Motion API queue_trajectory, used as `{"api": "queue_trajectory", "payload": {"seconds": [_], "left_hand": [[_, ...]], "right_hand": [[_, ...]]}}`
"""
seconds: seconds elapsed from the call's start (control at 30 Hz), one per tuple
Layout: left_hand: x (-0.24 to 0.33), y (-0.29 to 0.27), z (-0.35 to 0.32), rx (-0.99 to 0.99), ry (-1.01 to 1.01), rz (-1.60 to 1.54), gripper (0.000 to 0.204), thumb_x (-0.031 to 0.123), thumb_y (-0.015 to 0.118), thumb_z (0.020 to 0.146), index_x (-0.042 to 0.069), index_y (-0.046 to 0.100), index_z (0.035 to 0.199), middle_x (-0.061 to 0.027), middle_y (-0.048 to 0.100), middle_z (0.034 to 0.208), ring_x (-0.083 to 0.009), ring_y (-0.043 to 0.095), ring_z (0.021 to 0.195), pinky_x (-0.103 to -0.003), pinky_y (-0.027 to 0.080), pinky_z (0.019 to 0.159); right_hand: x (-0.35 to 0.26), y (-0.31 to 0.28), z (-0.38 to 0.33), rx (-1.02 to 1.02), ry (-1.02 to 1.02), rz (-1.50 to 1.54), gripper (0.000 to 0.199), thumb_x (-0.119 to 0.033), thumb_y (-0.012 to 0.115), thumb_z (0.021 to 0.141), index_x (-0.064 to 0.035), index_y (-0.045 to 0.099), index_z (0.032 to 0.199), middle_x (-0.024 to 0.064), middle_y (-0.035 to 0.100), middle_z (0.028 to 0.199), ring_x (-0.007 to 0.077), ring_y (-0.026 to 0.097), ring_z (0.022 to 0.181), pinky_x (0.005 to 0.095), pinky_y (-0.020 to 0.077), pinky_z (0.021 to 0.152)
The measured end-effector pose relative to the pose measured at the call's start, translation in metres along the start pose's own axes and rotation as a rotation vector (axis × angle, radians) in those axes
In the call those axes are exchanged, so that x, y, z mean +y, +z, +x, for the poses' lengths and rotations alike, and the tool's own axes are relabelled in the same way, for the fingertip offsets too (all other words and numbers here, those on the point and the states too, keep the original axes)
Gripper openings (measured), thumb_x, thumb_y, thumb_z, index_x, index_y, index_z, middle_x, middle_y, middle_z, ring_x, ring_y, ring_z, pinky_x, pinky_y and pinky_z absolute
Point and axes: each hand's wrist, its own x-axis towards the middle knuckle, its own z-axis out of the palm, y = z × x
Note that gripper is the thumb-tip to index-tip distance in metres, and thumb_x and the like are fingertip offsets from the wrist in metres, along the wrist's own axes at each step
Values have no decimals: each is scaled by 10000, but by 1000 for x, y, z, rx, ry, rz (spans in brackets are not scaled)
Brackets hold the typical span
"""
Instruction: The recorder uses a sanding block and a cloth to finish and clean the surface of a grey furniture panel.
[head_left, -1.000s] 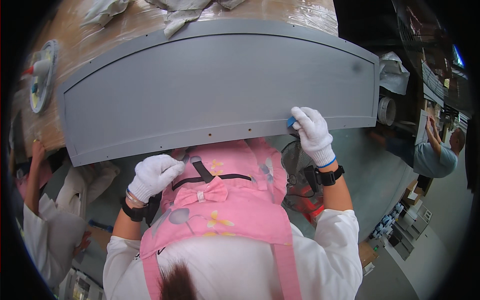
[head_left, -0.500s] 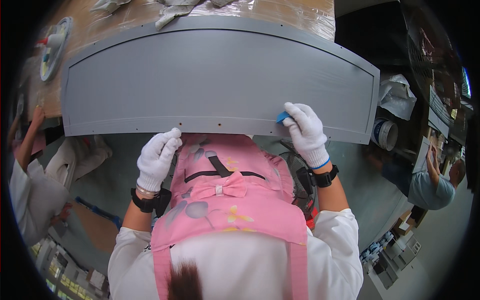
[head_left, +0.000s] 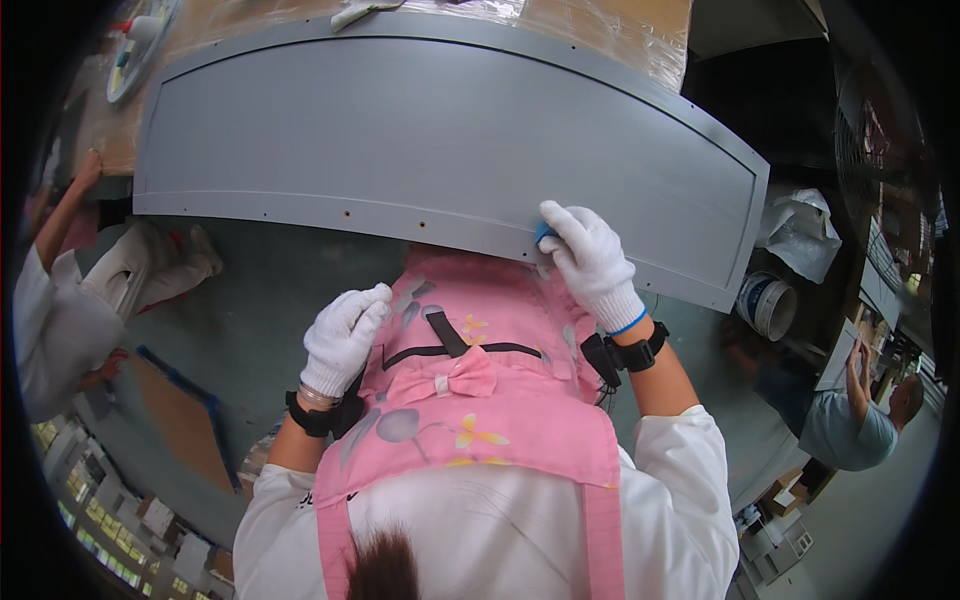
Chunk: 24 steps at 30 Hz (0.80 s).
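Here, right fingers (head_left: 564, 230) pinching blue piece (head_left: 543, 232) at grey panel (head_left: 440, 130), left fingers (head_left: 369, 308) bunched

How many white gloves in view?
2: one on the left hand, by the pink apron; one on the right hand, at the grey panel, holding a blue piece. More may be hidden.
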Motion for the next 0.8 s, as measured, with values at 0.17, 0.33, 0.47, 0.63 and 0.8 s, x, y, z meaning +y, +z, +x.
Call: {"api": "queue_trajectory", "payload": {"seconds": [0.17,0.33,0.47,0.63,0.8], "left_hand": [[-7,-9,12,2,-15,-56,221,116,613,965,-12,687,1129,-80,710,947,-158,692,867,-276,540,798],[-31,-15,12,36,-49,-129,230,125,619,973,-14,683,1146,-76,703,965,-143,690,894,-270,540,808],[-39,-17,14,19,-69,-170,230,124,616,976,-19,683,1144,-77,701,972,-140,683,889,-271,541,811],[-39,-22,24,-17,-41,-153,232,118,612,977,-22,677,1149,-78,700,980,-140,681,885,-272,541,813],[-40,-22,31,7,-59,-203,213,157,639,952,33,704,1113,-91,716,1004,-200,692,910,-301,538,821]], "right_hand": [[-23,27,23,2,-58,97,510,55,641,739,-74,560,1225,129,622,861,350,621,774,434,513,674],[-36,41,41,15,-148,60,548,78,615,710,-77,547,1231,106,608,799,329,618,740,428,507,658],[-12,16,19,4,-35,-22,541,82,593,707,-80,574,1223,110,621,832,335,622,776,446,510,681],[-29,29,28,6,-41,-42,535,61,618,726,-78,566,1239,111,627,872,344,625,807,444,515,716],[-29,25,30,-54,-33,-36,563,103,593,702,-69,568,1238,130,632,924,338,624,829,441,511,752]]}}
